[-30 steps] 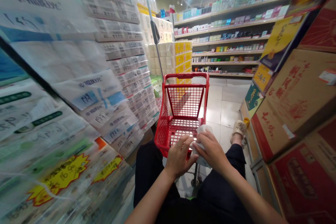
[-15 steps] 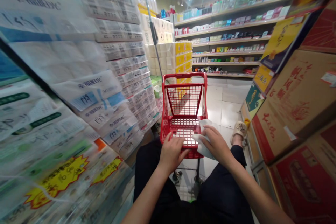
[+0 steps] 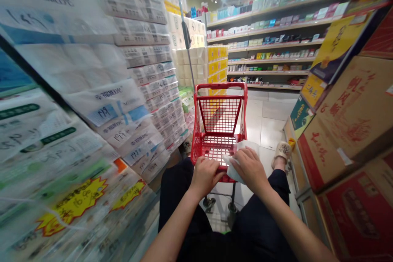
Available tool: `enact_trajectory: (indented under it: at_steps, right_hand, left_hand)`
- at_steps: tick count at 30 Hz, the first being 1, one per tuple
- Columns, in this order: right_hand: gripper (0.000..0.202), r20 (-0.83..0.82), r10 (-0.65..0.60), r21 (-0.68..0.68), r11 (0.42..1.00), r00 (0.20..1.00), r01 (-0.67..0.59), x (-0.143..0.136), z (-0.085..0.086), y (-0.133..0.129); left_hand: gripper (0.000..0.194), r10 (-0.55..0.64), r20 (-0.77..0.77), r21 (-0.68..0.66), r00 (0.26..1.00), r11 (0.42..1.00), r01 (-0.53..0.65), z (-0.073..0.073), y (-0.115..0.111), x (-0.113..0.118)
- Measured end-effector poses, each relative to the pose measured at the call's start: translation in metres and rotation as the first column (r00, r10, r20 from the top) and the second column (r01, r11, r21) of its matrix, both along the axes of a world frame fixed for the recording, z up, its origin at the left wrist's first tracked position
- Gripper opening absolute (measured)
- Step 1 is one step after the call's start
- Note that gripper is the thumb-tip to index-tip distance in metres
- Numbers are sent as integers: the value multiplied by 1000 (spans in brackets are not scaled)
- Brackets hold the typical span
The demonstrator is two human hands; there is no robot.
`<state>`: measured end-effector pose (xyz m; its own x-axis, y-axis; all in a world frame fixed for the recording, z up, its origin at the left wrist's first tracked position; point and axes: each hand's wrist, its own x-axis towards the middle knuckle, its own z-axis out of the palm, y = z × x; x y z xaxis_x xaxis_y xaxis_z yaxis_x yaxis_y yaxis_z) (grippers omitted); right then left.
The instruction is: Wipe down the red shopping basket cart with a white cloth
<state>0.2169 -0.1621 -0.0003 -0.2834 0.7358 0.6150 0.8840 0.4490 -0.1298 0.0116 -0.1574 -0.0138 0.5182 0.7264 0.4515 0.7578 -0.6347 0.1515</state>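
A small red plastic shopping cart [image 3: 219, 115] stands upright between my knees, its grid basket holding nothing that I can see. My left hand [image 3: 206, 177] is closed over the near rim of the cart at its left, the fingers bent over the bar. At the right end of that same rim, my right hand [image 3: 249, 167] presses a crumpled white cloth or wipe [image 3: 236, 171] against the bar. Part of the cloth sticks out beyond the fingers on both sides. Its underside is hidden by the hand.
Tall stacks of wrapped tissue packs [image 3: 119, 116] rise close on the left, with yellow price signs [image 3: 75, 204]. Cardboard boxes [image 3: 353, 110] line the right side. Shelves of small goods [image 3: 270, 45] stand behind the cart. My foot in a beige clog [image 3: 281, 151] rests on the tiled floor.
My left hand has closed over the near rim, where its fingers lay flatter before. My right hand, with the cloth, has drawn slightly closer to it. The view has shifted slightly.
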Motion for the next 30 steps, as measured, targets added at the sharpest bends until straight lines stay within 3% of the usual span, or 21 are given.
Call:
enact_trajectory:
  at_steps: [3,5,9,12,15,22,26,30]
  right_hand:
    - [14,-53,33,-24,999,998,-34,25,-1,0]
    - [15,-38,22,-20,1000,999,-22,24,-2,-1]
    - [15,47,-102,41,994,994,100,-13,-4,-4]
    - [14,112,-110,39,994,988,106,-43,-4,-5]
    - [17,108,-85,35,996,991,82,-50,-2,-4]
    - [21,21,161,-58,985,987,-160,7,-7,-12]
    - [30,-32,221,-110,969,975,-223,38,-10,-15]
    - [27,-110,250,-156,951,962,-265,50,-7,1]
  left_hand:
    - [21,-15,8,7,1000,1000,15,0,0,2]
    - [20,-8,13,15,1000,1000,8,-1,-1,5]
    - [17,16,22,33,1000,999,-16,-5,1,9]
    - [14,1,11,53,1000,999,-1,-6,3,8]
    - [14,0,-3,57,1000,998,0,-5,3,5]
    - [16,4,16,21,1000,1000,-4,-2,-5,3]
    - [23,-11,37,7,999,1000,10,-1,-7,0]
    - [21,-26,32,-6,999,1000,27,1,-7,-2]
